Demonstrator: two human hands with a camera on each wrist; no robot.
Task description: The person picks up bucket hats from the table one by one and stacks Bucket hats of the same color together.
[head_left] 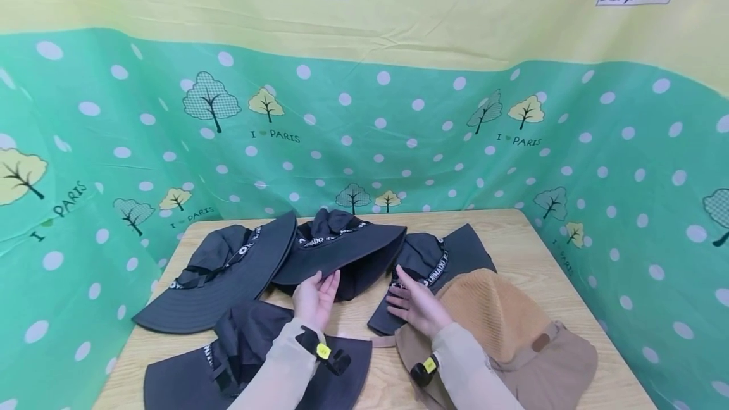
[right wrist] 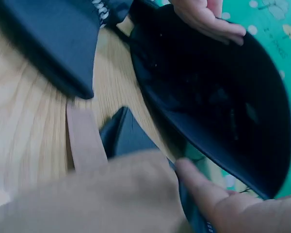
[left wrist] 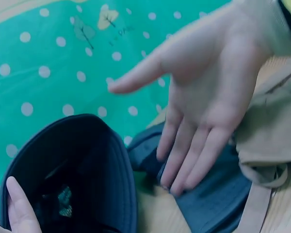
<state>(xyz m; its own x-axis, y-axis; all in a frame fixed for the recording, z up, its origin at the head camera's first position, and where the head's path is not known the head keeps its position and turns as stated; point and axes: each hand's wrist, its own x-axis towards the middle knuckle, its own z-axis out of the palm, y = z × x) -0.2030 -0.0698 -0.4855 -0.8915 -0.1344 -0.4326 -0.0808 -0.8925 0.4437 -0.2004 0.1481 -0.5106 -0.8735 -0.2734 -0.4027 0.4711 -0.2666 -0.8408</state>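
My left hand [head_left: 316,299] pinches the front brim of a black bucket hat [head_left: 364,248] with a lettered band at the back middle. The brim is tilted up, and the dark inside of this hat [left wrist: 87,179] shows in the left wrist view. My right hand [head_left: 418,302] is held with straight fingers in front of another black hat [head_left: 455,255] and beside a tan corduroy-topped hat [head_left: 484,309]. Nothing is in that hand; its palm [left wrist: 208,92] shows in the left wrist view. Its thumb [right wrist: 196,182] shows in the right wrist view.
One more black hat [head_left: 213,283] lies at the left back, its brim meeting the middle one. Another black hat [head_left: 182,375] sits at the front left, under my left forearm. The wooden table [head_left: 569,283] is enclosed by a green dotted curtain [head_left: 398,144].
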